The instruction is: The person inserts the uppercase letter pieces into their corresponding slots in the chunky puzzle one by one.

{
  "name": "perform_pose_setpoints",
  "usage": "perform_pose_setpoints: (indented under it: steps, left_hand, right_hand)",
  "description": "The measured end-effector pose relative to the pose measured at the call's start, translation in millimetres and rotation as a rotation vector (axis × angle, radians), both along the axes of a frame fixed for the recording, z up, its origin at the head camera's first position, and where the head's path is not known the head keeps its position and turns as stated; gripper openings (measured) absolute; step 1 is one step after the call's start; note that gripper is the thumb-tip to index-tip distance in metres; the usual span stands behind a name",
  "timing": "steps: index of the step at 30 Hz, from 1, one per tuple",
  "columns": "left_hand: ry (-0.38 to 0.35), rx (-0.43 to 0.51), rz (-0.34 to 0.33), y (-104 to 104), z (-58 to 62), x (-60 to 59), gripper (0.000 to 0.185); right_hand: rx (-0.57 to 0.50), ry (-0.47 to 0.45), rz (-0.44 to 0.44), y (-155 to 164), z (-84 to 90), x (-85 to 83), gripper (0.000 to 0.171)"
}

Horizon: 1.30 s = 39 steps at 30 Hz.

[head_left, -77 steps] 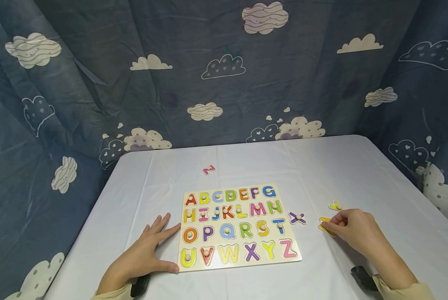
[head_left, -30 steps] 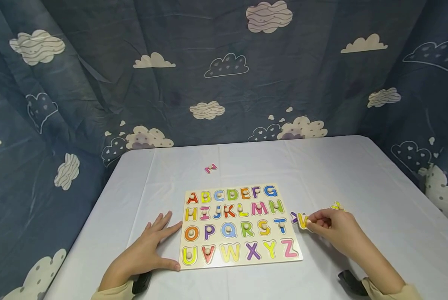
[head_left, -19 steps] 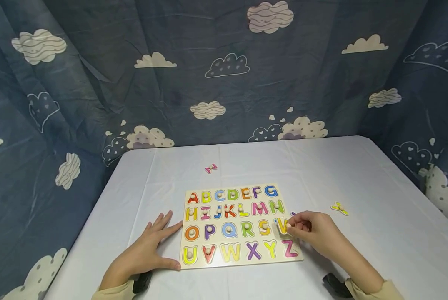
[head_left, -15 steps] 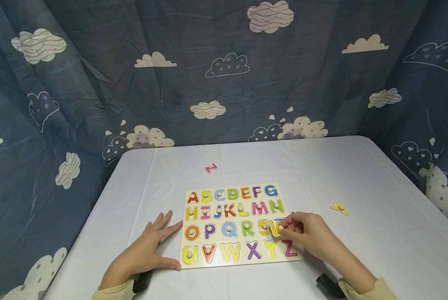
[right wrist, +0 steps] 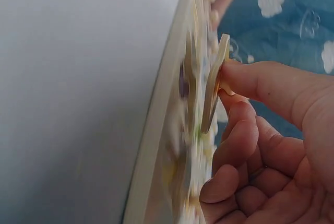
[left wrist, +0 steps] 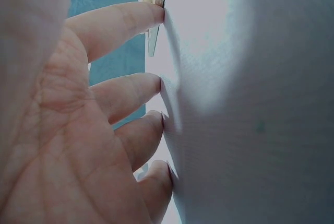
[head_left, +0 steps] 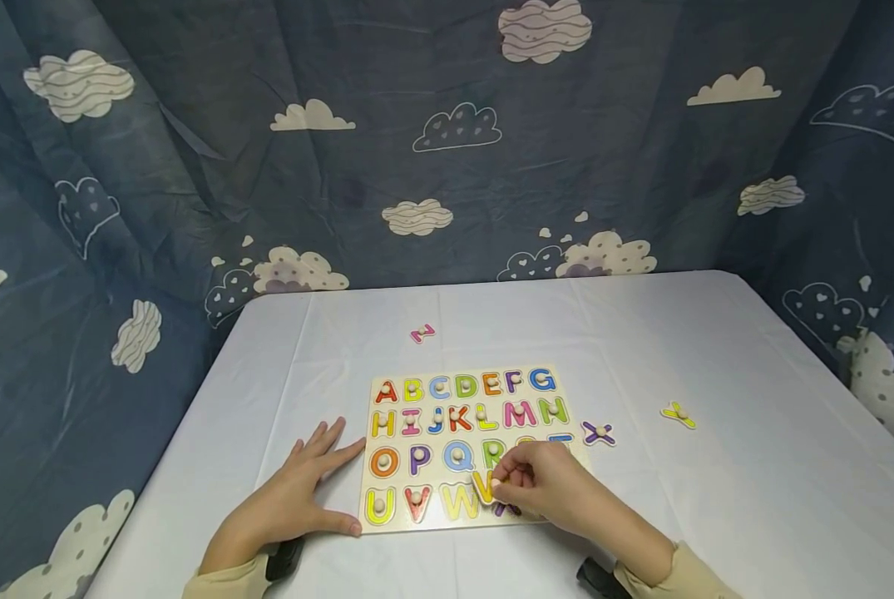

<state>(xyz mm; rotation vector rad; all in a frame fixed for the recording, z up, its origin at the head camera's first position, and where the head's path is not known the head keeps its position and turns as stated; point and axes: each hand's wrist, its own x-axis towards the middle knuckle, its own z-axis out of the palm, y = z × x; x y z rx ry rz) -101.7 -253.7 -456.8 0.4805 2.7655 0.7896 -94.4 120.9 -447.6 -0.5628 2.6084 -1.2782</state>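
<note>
The right hand (head_left: 547, 491) is pinching a yellow letter piece (head_left: 484, 485) by its small wooden knob, thumb and forefinger closed on the knob while the other fingers are curling loosely under the palm. In the right wrist view the letter piece (right wrist: 215, 83) is standing just off the fingertips (right wrist: 235, 78), tilted a little away from the puzzle board (right wrist: 156, 145) and not lying flat in any slot; from the head view it is hovering over the bottom row, beside the yellow W outline.

The piece is looking like thin, flat wood: light, stiff and unlikely to bend, so 2 fingers are probably enough. The knob is the sensible place to grip, since the flat face offers nothing to pinch and the painted edges are likely smooth and a bit slippery. Because the knob is round, the piece could swivel about it, so it is likely needing a steadying fingertip on its edge to keep it square.

The left hand (head_left: 285, 503) is lying flat with fingers spread and straight, holding nothing; its fingertips (left wrist: 151, 12) are pressing against the near left edge of the puzzle board (head_left: 372, 524) on the white tablecloth (head_left: 716, 349).

Beyond the right fingers, a purple X piece (head_left: 598, 433) and a yellow Y piece (head_left: 677, 413) are lying loose on the cloth, and a pink piece (head_left: 422, 334) is lying past the board's far edge.
</note>
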Motion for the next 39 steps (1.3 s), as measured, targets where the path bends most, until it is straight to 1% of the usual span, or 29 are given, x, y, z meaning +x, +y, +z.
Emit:
perform_pose_setpoints:
  steps: [5,9,17,22,29,32,34,37,39]
  left_hand:
    - [-0.002,-0.005,0.007,1,0.0,0.2,0.116]
    - [-0.001,-0.007,0.01,1,-0.6,0.2,0.116]
    - [0.001,-0.007,0.008,1,-0.8,0.3,0.116]
    - [-0.002,-0.011,0.012,1,-0.3,0.3,0.116]
    - [-0.004,-0.016,0.011,1,0.4,1.0,0.116]
    - [-0.006,-0.013,0.007,1,0.7,1.7,0.116]
    - [-0.005,-0.01,0.003,1,0.9,1.9,0.115]
    - [0.0,-0.007,-0.001,1,1.3,2.1,0.115]
    - [0.001,-0.005,-0.003,1,1.7,2.0,0.115]
  right_hand:
    - [0.008,0.011,0.042,-17,0.8,2.1,0.013]
    - [0.024,0.046,0.067,-28,1.2,3.4,0.012]
    - [0.088,0.11,0.066,-42,-0.4,3.9,0.018]
    - [0.102,0.141,0.071,-44,-1.9,4.5,0.014]
    - [0.105,0.129,0.066,-44,-1.7,5.4,0.011]
    - [0.096,0.109,0.041,-39,-1.0,6.3,0.012]
    - [0.091,0.1,0.005,-33,-0.5,5.6,0.015]
    - [0.093,0.094,-0.083,-18,0.5,0.5,0.017]
    - [0.113,0.083,-0.158,-5,1.4,-4.9,0.016]
